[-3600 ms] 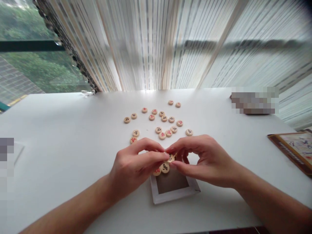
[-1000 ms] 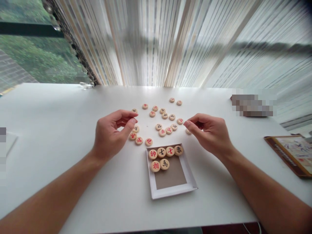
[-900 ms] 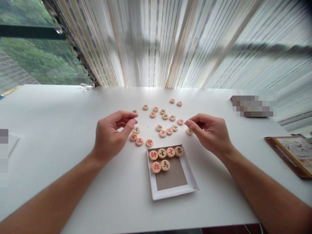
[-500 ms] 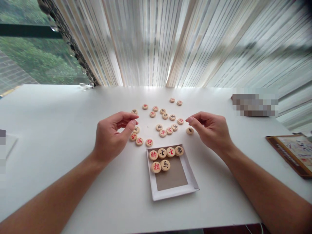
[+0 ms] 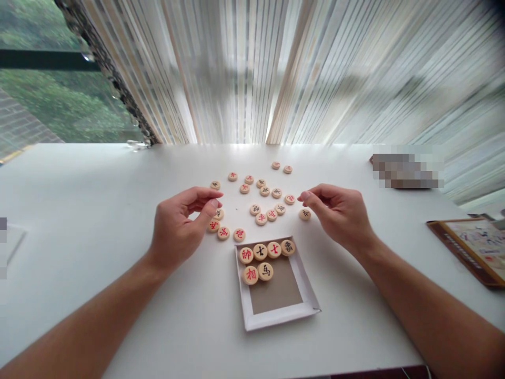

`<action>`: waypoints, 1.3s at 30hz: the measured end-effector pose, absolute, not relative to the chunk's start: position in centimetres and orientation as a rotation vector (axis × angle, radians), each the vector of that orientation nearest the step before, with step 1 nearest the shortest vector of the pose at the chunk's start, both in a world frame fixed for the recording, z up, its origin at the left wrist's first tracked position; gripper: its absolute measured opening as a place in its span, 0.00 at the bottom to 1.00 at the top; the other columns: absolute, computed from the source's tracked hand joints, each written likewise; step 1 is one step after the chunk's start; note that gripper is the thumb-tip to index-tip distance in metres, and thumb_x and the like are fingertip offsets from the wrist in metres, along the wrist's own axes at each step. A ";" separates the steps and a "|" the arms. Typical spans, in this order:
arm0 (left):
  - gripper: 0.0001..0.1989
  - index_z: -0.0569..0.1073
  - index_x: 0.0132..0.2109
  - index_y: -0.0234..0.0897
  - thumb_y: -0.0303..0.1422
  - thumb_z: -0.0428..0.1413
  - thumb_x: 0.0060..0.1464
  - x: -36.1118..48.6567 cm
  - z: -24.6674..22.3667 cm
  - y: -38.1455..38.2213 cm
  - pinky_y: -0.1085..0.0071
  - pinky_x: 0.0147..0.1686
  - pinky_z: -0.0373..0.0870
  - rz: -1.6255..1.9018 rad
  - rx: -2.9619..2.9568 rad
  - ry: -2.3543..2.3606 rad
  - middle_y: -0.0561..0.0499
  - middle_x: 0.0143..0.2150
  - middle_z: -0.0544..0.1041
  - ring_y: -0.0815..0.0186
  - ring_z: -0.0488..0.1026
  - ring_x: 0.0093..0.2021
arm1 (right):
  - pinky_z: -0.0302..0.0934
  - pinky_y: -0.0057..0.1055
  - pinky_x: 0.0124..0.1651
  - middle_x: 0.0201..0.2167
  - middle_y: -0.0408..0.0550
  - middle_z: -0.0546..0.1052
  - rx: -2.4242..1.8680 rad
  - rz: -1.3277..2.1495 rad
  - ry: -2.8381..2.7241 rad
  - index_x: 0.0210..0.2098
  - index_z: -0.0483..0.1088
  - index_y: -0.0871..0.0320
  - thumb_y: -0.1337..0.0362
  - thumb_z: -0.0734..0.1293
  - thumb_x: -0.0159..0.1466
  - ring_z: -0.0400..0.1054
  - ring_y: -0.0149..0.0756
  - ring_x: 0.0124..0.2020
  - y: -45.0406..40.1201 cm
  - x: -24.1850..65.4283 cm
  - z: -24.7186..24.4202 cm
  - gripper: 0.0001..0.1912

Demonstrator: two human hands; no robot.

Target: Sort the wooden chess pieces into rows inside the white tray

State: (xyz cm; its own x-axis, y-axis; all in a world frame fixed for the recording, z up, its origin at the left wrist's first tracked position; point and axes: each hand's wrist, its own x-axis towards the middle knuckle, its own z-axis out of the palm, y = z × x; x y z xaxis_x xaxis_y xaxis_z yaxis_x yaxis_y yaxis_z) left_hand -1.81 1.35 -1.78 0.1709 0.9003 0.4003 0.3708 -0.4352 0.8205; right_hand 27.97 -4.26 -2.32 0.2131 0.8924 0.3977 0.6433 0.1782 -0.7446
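My left hand (image 5: 182,218) hovers over the left side of the scattered Chinese chess pieces, thumb and forefinger slightly apart, holding nothing visible. Just by its fingertips lies a black-marked piece (image 5: 219,214), partly covered by the thumb. On the right, my right hand (image 5: 335,208) has its thumb tip against the curled fingers; no piece shows in it. A red-marked piece (image 5: 290,199) lies just left of those fingertips, and a black-marked piece (image 5: 304,214) sits below them. Between my forearms, a shallow white box (image 5: 276,319) holds four pieces in its back row, red 相 (image 5: 250,275) and black 馬 (image 5: 265,271) in front.
Several more round wooden pieces (image 5: 261,218) are spread over the white table (image 5: 189,326). A brown-edged printed board or booklet (image 5: 469,252) lies at right, with a blurred object (image 5: 408,171) behind it. A striped string curtain (image 5: 232,73) hangs along the far edge.
The view has tilted slightly, so everything sits a little lower and further left. Both hands keep nearly the same pose, and the pieces in the box are the same.
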 end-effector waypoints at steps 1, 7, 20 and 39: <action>0.11 0.85 0.45 0.36 0.37 0.63 0.62 -1.8 -1.7 1.3 0.69 0.40 0.83 1.229 1.897 1.196 0.46 0.40 0.87 0.62 0.84 0.36 | 0.56 0.32 0.27 0.22 0.45 0.77 -1.544 0.326 -1.504 0.30 0.81 0.58 0.56 0.70 0.68 0.65 0.34 0.23 -4.2 28.0 -2.3 0.14; 0.10 0.85 0.45 0.36 0.37 0.63 0.62 -1.8 -1.8 1.3 0.71 0.38 0.82 1.222 1.894 1.194 0.46 0.41 0.87 0.62 0.85 0.38 | 0.59 0.33 0.30 0.27 0.49 0.81 -1.573 0.325 -1.492 0.32 0.81 0.58 0.55 0.70 0.69 0.71 0.38 0.27 -4.0 28.4 -2.8 0.15; 0.12 0.85 0.47 0.36 0.38 0.64 0.61 -3.2 -1.5 2.9 0.68 0.43 0.82 1.278 1.855 1.254 0.46 0.42 0.88 0.61 0.85 0.40 | 0.58 0.32 0.27 0.25 0.47 0.80 -1.594 0.336 -1.487 0.33 0.82 0.58 0.54 0.70 0.69 0.69 0.36 0.25 -3.7 28.7 -3.2 0.16; 0.14 0.85 0.46 0.35 0.39 0.64 0.58 -5.0 -2.4 5.8 0.67 0.43 0.80 1.298 1.810 1.418 0.45 0.42 0.88 0.59 0.85 0.40 | 0.58 0.32 0.30 0.25 0.46 0.79 -1.627 0.381 -1.508 0.33 0.82 0.57 0.51 0.70 0.68 0.66 0.36 0.26 -3.7 28.7 -3.2 0.17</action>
State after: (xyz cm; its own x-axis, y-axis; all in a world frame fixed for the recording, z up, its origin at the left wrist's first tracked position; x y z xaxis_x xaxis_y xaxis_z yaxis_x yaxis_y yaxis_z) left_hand -5.04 5.77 -2.37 0.0046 0.9272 0.3746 0.4548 -0.3355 0.8250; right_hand 28.67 -3.66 -3.20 0.2222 0.9203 0.3219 0.6570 0.1026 -0.7469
